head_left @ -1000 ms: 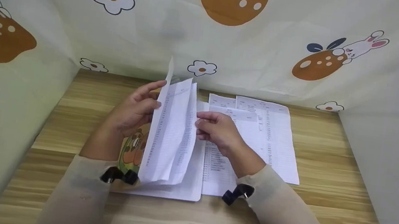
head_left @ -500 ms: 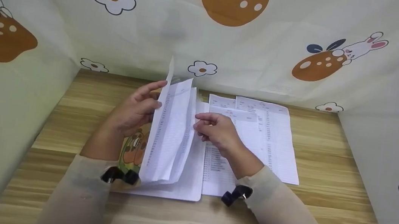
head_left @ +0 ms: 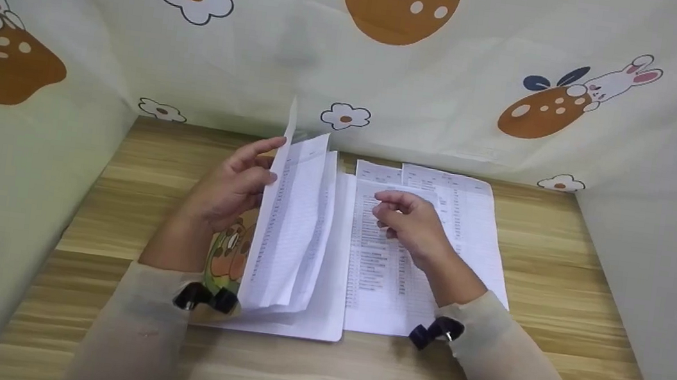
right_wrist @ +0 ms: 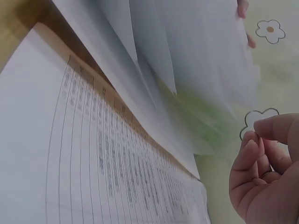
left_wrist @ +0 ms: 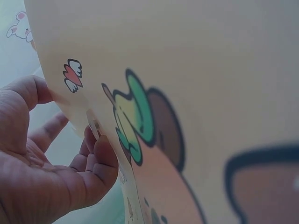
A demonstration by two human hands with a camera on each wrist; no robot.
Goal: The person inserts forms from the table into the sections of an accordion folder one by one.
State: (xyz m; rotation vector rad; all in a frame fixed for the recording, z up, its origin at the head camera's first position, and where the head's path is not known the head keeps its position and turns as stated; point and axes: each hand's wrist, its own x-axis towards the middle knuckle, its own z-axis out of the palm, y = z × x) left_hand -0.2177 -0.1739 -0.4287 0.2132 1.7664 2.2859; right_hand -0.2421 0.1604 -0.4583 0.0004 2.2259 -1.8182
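My left hand (head_left: 229,189) grips the raised part of a folder (head_left: 227,257) by its edge, thumb on the inner side. In the left wrist view the folder's cover (left_wrist: 205,60) shows cartoon drawings, and my fingers (left_wrist: 100,158) bend at its edge. White printed sheets (head_left: 297,211) stand nearly upright inside, fanned a little apart. The folder's other side (head_left: 327,305) lies flat on the table. My right hand (head_left: 414,228) hovers over printed papers (head_left: 373,278) right of the folder. Its fingers are loosely curled, thumb near the fingertips, with nothing held.
Another printed sheet (head_left: 486,253) lies partly under the front one at the right. The wooden table (head_left: 316,374) is enclosed by a pale cloth (head_left: 251,63) with flowers and rabbits at the back and sides. Black wrist cameras (head_left: 206,298) sit on both sleeves.
My right hand has left the edge of the upright sheets and moved right, over the papers on the table. The inner sheets have settled slightly. My left hand keeps its hold.
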